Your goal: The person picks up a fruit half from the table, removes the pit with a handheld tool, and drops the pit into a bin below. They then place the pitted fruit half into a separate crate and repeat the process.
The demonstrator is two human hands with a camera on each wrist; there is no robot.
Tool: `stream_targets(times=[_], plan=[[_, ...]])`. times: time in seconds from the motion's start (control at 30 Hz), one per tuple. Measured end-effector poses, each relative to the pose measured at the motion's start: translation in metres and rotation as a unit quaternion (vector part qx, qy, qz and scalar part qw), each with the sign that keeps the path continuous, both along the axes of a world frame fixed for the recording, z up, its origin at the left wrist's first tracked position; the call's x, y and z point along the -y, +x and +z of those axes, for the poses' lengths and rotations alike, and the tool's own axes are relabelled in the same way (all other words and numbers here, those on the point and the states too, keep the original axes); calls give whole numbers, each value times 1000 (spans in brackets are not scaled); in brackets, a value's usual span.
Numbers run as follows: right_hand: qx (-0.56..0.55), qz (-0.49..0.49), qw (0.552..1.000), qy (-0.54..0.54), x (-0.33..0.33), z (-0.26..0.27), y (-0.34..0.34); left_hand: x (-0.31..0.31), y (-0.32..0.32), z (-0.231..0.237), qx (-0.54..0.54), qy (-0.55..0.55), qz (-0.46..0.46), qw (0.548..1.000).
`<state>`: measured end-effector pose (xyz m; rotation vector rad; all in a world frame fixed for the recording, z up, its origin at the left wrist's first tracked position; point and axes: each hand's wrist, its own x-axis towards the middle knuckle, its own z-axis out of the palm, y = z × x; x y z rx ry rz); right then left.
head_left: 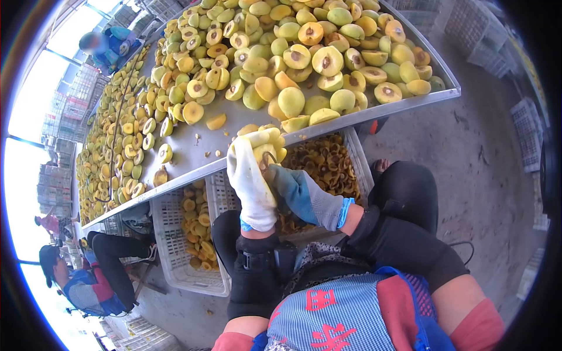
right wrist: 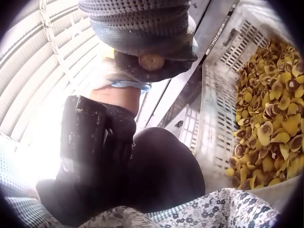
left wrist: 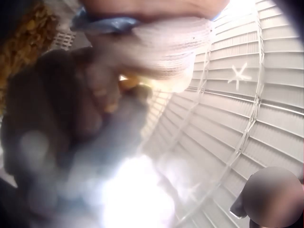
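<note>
My left hand (head_left: 253,184), in a white glove with yellow fingers, holds a yellow fruit half (head_left: 249,128) just off the front edge of the metal table. Most of that fruit is hidden by the glove. Close against it, my right hand (head_left: 301,196) in a blue-grey glove grips a small tool with a curved metal end (head_left: 268,157). The round wooden handle end (right wrist: 152,61) pokes out of the right fist in the right wrist view. In the left wrist view both hands are blurred.
Halved yellow-green stone fruit (head_left: 290,102) heaps over the metal table (head_left: 234,120). Below its raised rim, one white crate (head_left: 357,158) holds brownish fruit scraps and another (head_left: 175,251) holds yellow pieces. A seated person (head_left: 88,286) works at left; another (head_left: 111,47) is beyond.
</note>
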<state>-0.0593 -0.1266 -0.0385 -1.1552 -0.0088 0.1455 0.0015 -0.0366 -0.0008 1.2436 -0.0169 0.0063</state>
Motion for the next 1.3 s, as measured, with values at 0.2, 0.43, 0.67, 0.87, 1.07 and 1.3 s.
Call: stream_targets(times=[0.2,0.43,0.67,0.87,1.07,1.3], plan=[[1,-51,983,-177,4,3,0,-7,4,14,9,44,-72,996],[30,-24,956,-289,19,8,4,-17,8,14,2,70,-126,990],[-10,-21,996,-84,0,2,0,3,0,8,-14,7,0,1000],[53,-14,936,-348,29,11,4,-9,6,29,-84,60,-120,987],[70,0,944,-322,28,4,6,-12,4,23,-13,89,-116,989],[31,-14,991,-130,5,-8,-1,-3,-2,11,-30,16,-47,998]])
